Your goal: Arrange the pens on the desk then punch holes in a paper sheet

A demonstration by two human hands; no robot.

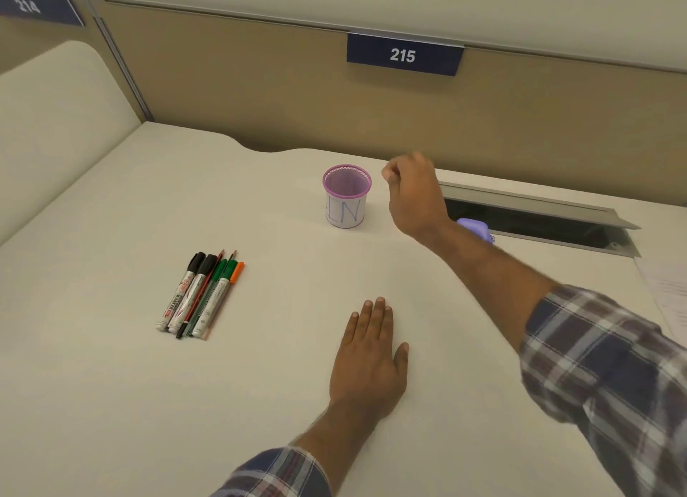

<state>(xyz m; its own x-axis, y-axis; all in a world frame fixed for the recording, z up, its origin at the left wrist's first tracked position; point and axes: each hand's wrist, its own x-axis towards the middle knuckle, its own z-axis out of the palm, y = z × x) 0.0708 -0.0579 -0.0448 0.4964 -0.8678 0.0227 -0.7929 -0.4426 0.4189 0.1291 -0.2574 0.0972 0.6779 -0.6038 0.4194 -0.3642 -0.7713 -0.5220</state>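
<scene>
Left hand [366,359] flat on tabletop [111,403], right hand [414,195] loosely curled, empty, mid-frame beside pink cup [346,195]; pens [200,296] rowed left; I judge punching remains.

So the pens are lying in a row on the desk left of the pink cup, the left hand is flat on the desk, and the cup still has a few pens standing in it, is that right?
Not quite. The head view shows the cup is empty. The rest holds: the pens lie in a row on the desk left of the cup, and the left hand is flat on the desk.
</scene>
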